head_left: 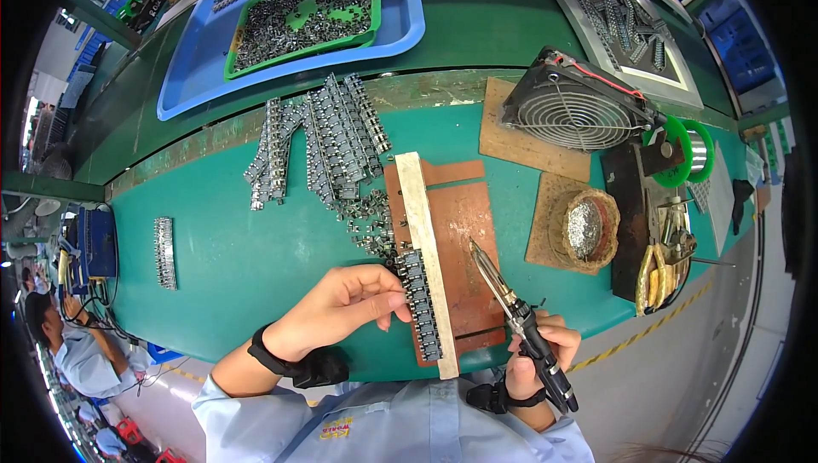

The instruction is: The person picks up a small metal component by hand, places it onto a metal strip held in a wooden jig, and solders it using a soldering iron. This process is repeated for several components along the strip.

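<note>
My right hand (550, 348) is closed round the black handle of a soldering iron (528, 327); its tip points up and left over a copper-brown board (460, 250). A pale wooden bar (422, 250) lies lengthwise on that board. Along the bar's left side runs a strip of small black parts with metal pins (419, 314). My left hand (362, 297) reaches this strip from the left, thumb and forefinger pinched at its edge. What sits between the fingertips is too small to make out. Just beyond lie loose small metal parts (371, 216) in a pile.
Linked strips (332, 139) lie in a stack at the far left. A blue tray (200, 80) holds a green tray of small parts. At right stand a fan (571, 114), a bowl of silvery bits (586, 229), a green solder spool (677, 152) and yellow-handled pliers (652, 280).
</note>
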`<action>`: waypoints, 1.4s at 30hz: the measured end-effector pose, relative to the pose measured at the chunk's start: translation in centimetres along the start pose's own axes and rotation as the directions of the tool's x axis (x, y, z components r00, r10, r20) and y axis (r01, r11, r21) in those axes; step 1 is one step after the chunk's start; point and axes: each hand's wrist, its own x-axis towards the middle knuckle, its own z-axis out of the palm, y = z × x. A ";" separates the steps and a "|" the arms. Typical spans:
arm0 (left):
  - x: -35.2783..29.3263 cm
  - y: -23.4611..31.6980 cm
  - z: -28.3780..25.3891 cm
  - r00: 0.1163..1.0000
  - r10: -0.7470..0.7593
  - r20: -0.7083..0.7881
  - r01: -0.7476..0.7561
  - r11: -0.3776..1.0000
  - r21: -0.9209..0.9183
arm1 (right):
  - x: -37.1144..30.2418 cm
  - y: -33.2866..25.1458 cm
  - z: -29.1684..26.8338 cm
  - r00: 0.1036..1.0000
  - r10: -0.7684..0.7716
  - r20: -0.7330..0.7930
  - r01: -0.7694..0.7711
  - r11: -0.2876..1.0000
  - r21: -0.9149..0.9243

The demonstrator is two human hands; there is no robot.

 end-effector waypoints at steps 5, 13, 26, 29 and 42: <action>0.0 0.2 0.3 0.999 -0.005 -0.040 0.003 0.999 -0.044 | -0.1 0.0 -0.1 1.000 -0.001 0.002 0.001 1.000 -0.011; 0.0 -0.1 0.0 1.000 -0.007 -0.017 0.006 0.998 -0.064 | -0.2 -0.1 -0.1 1.000 0.022 0.004 -0.022 1.000 -0.010; 0.0 -0.2 -0.3 0.999 -0.037 0.000 0.037 0.998 -0.057 | -0.2 -0.1 -0.1 1.000 0.024 -0.012 -0.024 1.000 -0.019; 0.0 -0.2 -0.2 0.999 -0.043 -0.007 0.042 0.997 -0.072 | -0.2 0.0 -0.1 1.000 0.024 -0.008 -0.024 1.000 -0.014; 0.0 -0.3 0.0 0.999 -0.035 -0.026 0.032 0.991 -0.133 | -0.2 -0.1 0.2 0.999 0.029 -0.028 -0.029 1.000 -0.003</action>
